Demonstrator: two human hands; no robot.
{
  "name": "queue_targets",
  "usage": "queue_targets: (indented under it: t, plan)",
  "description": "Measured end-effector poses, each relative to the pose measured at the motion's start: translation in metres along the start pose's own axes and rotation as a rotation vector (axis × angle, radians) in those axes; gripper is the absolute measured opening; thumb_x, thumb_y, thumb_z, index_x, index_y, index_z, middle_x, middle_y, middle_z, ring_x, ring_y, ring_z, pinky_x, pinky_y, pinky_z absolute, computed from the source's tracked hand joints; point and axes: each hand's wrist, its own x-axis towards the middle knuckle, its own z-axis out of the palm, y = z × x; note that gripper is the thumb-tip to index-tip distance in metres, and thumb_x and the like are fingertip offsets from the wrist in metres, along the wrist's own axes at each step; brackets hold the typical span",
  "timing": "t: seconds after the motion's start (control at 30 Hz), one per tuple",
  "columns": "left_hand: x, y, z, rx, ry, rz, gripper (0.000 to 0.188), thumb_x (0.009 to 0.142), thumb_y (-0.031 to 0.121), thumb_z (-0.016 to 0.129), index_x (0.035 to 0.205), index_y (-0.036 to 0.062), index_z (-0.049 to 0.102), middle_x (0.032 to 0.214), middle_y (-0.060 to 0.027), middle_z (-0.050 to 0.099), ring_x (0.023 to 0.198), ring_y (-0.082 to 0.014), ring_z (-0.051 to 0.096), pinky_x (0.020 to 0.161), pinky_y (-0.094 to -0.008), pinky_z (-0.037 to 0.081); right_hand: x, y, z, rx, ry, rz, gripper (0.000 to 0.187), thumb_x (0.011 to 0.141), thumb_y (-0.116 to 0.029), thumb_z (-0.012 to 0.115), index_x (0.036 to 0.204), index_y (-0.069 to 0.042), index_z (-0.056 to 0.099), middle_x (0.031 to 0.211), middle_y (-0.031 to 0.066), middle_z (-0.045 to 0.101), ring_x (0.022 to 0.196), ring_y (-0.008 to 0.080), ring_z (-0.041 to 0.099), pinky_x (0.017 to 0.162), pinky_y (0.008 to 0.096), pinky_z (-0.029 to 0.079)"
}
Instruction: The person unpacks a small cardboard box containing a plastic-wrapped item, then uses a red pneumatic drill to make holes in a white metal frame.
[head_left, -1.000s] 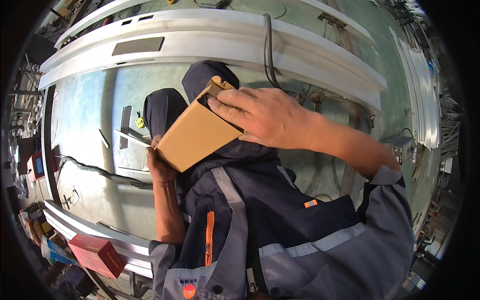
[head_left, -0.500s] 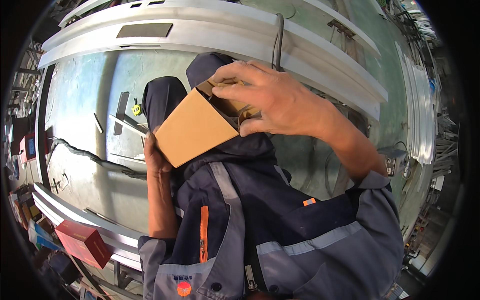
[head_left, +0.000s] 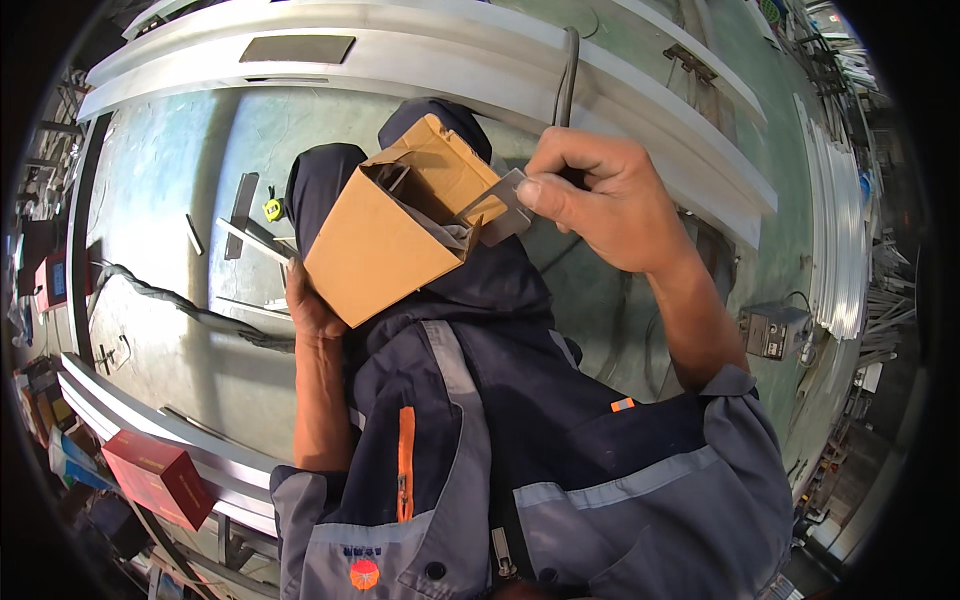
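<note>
My left hand (head_left: pixel 309 305) is wrapped round the lower left side of a brown cardboard box (head_left: pixel 375 245), which is tilted over my lap. The box's top is open, with one flap (head_left: pixel 452 165) folded back on the far side. Dark and greyish contents show inside, too shaded to make out. At the open end my right hand (head_left: pixel 608 195) pinches a flat, see-through plastic piece (head_left: pixel 507 203) between thumb and fingers. The lower end of this piece lies by the box's opening; I cannot tell whether it is still inside.
Long pale metal beams (head_left: pixel 420 62) run across beyond my knees. A yellow tape measure (head_left: pixel 273 208), metal strips (head_left: pixel 241 215) and a dark cable (head_left: pixel 190 312) lie to the left. Near left, a red box (head_left: pixel 158 478) sits on more beams. A grey metal device (head_left: pixel 772 330) stands right.
My right hand has moved right, away from the box's opening, drawing the see-through piece into sight. The flap now shows folded back. My left hand keeps its hold on the box.
</note>
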Motion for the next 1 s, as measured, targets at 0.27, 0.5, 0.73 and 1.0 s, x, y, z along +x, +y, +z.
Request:
queue_targets:
  t: [0.27, 0.5, 0.73, 1.0]
  plan:
    - [0.006, 0.001, -0.001, 0.068, -0.016, 0.066, 0.079, 0.096, 0.06, 0.059, 0.145, -0.0014, 0.052, 0.141, -0.0167, 0.061, 0.129, -0.031, 0.06, 0.109, -0.0453, 0.048, 0.005, -0.017, 0.007, -0.342, 0.212, -0.246, 0.015, 0.086, -0.009, 0.068, 0.078, 0.001, 0.061, 0.067, 0.01, 0.06, 0.059, 0.0192, 0.057, 0.058, 0.0349, 0.045]
    - [0.011, 0.006, 0.007, 0.096, -0.094, 0.081, 0.06, 0.091, 0.062, 0.067, 0.106, 0.0053, 0.06, 0.107, -0.0065, 0.066, 0.099, -0.0191, 0.066, 0.088, -0.0339, 0.054, 0.01, -0.03, 0.016, -0.448, 0.281, -0.549, 0.01, 0.082, 0.002, 0.064, 0.077, 0.001, 0.056, 0.07, 0.0044, 0.05, 0.06, 0.0118, 0.044, 0.054, 0.0289, 0.036]
    - [0.009, -0.006, 0.025, 0.103, -0.121, 0.083, 0.054, 0.091, 0.062, 0.069, 0.081, 0.0139, 0.046, 0.08, 0.0006, 0.055, 0.075, -0.0111, 0.055, 0.069, -0.0268, 0.047, 0.022, 0.008, 0.06, -0.489, 0.346, -0.534, 0.018, 0.082, -0.008, 0.072, 0.075, -0.003, 0.056, 0.073, 0.0095, 0.057, 0.058, 0.0308, 0.06, 0.052, 0.0407, 0.047]
    - [0.007, 0.001, 0.015, 0.154, -0.229, 0.101, 0.052, 0.092, 0.059, 0.068, 0.08, 0.0128, 0.048, 0.074, 0.0012, 0.053, 0.069, -0.01, 0.054, 0.064, -0.0247, 0.046, 0.038, -0.023, 0.02, -0.43, -0.429, 0.127, 0.025, 0.085, -0.025, 0.076, 0.086, -0.001, 0.069, 0.07, 0.0097, 0.066, 0.066, 0.027, 0.065, 0.063, 0.0401, 0.05]
